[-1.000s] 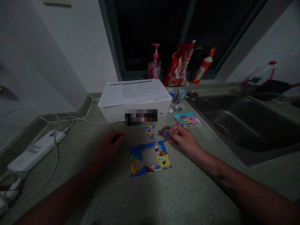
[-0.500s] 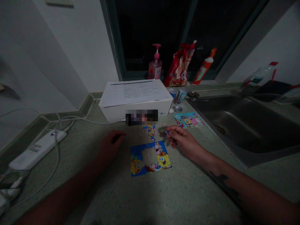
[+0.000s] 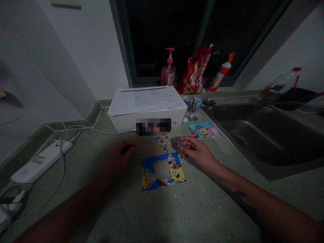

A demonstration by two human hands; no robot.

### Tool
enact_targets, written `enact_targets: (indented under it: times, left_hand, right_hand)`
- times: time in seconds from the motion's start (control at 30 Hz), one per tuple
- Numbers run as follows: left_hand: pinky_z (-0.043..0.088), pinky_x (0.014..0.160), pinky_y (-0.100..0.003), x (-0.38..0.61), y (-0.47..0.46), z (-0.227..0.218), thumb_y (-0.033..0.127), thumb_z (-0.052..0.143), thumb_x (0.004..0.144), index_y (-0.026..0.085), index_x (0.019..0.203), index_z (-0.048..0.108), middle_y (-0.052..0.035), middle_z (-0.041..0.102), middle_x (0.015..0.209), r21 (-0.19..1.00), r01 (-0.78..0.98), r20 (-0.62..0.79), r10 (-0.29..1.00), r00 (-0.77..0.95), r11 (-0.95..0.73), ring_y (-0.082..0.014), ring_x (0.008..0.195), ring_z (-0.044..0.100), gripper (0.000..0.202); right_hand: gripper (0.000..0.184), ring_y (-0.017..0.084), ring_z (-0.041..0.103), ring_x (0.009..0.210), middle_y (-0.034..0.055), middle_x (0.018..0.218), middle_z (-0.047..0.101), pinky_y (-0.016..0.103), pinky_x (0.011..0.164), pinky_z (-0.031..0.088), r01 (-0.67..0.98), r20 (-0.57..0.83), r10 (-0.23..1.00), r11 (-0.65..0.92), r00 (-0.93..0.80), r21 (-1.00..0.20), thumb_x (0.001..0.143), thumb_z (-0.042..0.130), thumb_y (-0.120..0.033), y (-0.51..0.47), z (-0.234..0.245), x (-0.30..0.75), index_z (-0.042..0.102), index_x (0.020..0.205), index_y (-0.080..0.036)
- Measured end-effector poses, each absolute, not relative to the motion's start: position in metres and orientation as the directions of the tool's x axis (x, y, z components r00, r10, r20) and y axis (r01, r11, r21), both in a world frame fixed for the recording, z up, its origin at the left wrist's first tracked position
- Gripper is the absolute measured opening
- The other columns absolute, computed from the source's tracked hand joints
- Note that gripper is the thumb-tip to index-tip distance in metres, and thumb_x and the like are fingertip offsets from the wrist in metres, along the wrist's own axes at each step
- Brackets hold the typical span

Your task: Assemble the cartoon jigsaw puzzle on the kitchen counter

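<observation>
Filling the central gap of the SpongeBob jigsaw puzzle (image 3: 176, 172) on the terrazzo counter (image 3: 202, 209): right hand (image 3: 196, 153), fingers part-open, meets a small blue piece (image 3: 179, 144), hold unclear; left hand (image 3: 119, 157), loosely curled, holds nothing.

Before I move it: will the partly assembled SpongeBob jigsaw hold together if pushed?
The jigsaw likely separates: thin-looking card pieces around a large central gap. Lifting would probably break it there. Lying flat on the speckled counter, it shouldn't roll or tip.
</observation>
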State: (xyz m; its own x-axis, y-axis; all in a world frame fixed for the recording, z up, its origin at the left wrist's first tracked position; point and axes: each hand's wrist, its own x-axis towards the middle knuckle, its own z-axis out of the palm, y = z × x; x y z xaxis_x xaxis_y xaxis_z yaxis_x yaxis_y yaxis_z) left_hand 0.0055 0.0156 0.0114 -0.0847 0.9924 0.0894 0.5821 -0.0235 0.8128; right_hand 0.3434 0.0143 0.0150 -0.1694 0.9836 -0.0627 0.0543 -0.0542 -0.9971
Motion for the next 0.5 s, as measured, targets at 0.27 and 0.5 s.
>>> enact_targets:
  times: [0.27,0.5]
  left_hand:
    - [0.061,0.098,-0.048,0.0057,0.0150,0.0150,0.050,0.060,0.087,0.024,0.098,0.078,-0.0079,0.083,0.104,0.795,0.607,0.079,0.994,-0.077,-0.016,-0.0313,0.101,0.076,0.033]
    - [0.060,0.098,-0.048,0.0062,0.0148,0.0122,0.051,0.059,0.086,0.024,0.098,0.077,-0.0084,0.082,0.103,0.803,0.595,0.090,0.992,-0.090,-0.019,-0.0314,0.101,0.076,0.034]
  right_hand:
    - [0.040,0.013,0.056,0.059,0.0016,0.085,0.073,0.029,0.054,0.048,0.074,-0.023,0.988,-0.012,-0.155,-0.997,0.082,0.088,-0.047,0.0158,0.0131,0.3413,0.075,0.112,-0.025]
    - [0.044,0.012,0.058,0.057,-0.0028,0.082,0.067,0.028,0.052,0.048,0.013,-0.020,0.987,-0.018,-0.161,-1.000,0.081,0.088,-0.040,0.0137,0.0187,0.3403,0.074,0.121,-0.027]
